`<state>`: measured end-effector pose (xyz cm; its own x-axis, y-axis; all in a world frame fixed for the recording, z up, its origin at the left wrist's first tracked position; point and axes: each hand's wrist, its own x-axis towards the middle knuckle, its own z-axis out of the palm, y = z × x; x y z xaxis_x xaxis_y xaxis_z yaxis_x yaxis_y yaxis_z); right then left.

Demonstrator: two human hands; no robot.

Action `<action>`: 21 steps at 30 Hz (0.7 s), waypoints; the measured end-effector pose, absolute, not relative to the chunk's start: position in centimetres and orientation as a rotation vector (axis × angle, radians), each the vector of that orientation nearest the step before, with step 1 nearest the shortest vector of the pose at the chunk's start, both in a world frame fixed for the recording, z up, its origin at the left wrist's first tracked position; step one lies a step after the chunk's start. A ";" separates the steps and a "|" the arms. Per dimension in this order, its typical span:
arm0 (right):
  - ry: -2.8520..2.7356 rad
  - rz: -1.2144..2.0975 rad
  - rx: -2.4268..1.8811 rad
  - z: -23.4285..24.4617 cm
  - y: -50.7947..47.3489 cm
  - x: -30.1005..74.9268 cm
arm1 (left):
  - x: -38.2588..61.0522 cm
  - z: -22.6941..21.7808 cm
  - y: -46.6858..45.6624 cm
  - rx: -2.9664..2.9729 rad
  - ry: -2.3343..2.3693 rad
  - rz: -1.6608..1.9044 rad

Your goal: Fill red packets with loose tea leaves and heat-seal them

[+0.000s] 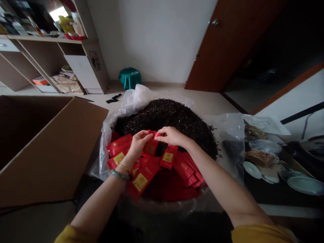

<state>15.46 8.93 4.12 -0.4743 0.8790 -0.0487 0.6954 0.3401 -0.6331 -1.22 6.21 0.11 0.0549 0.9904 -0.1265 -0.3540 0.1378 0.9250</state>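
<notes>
Between my two hands is a red packet (151, 147), pinched at its top edge. My left hand (138, 143), with a gold and a green bangle at the wrist, grips its upper left corner. The fingers of my right hand (170, 135) close on the upper right corner. Around and below lie several more red packets (184, 168) with gold labels, some fanned in a stack. One small packet (168, 157) stands just below my right hand. Behind my hands rises a heap of dark, dry tea leaves (174, 113) in a clear plastic bag (107, 135).
An open cardboard box (58, 145) stands at the left. On the right, a dark surface (268, 192) carries bowls, lids and dried material. A green-covered stool (130, 78) is by the wall, near a shelf unit (81, 69) and a brown door (215, 50).
</notes>
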 end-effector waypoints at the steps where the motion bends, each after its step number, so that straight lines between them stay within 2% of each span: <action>1: -2.324 0.863 -1.412 4.1 8.9 15.4 | -1.2 0.0 6.2 0.841 0.980 1.247; 8: -2.086 0.742 -1.336 3.5 8.5 15.2 | -1.4 -0.3 6.6 0.778 0.906 1.268; 14: -1.733 0.851 -1.257 2.2 8.0 15.1 | -1.3 -0.3 6.6 0.777 0.918 1.334; 21: -1.639 0.799 -1.195 1.6 6.4 14.2 | -1.1 -0.5 6.2 0.925 1.024 1.471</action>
